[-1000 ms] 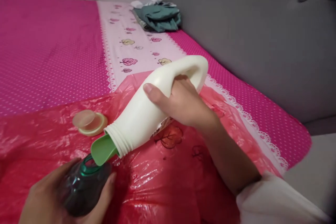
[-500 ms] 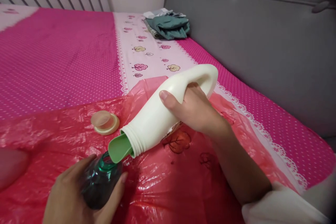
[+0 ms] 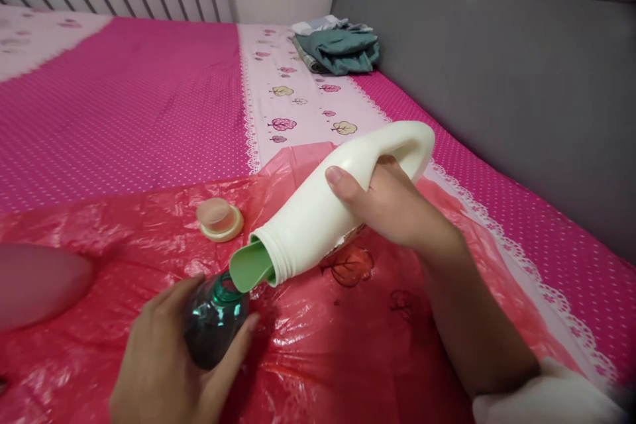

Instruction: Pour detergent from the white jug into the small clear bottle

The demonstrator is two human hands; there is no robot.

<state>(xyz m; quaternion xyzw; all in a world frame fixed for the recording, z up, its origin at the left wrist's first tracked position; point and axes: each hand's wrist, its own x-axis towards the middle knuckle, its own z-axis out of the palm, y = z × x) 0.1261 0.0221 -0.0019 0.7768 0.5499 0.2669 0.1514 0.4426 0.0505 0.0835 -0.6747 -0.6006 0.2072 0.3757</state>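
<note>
From the head camera, my right hand (image 3: 392,202) is clenched around the handle of the white jug (image 3: 328,212), thumb laid along its side. The jug is tipped well over, its green spout (image 3: 251,266) pointing down-left and hanging right at the mouth of the dark green bottle (image 3: 213,321) — whether the two touch I cannot tell. My left hand (image 3: 169,358) grips that bottle from below, fingers wrapped about its body, and the bottle leans toward the spout. Both sit above the red plastic sheet (image 3: 322,344) spread over the pink bedsheet (image 3: 124,112). A round cap (image 3: 219,219) lies on the plastic just beyond the bottle. Folded clothes (image 3: 338,48) lie far off by the grey headboard (image 3: 497,79).
</note>
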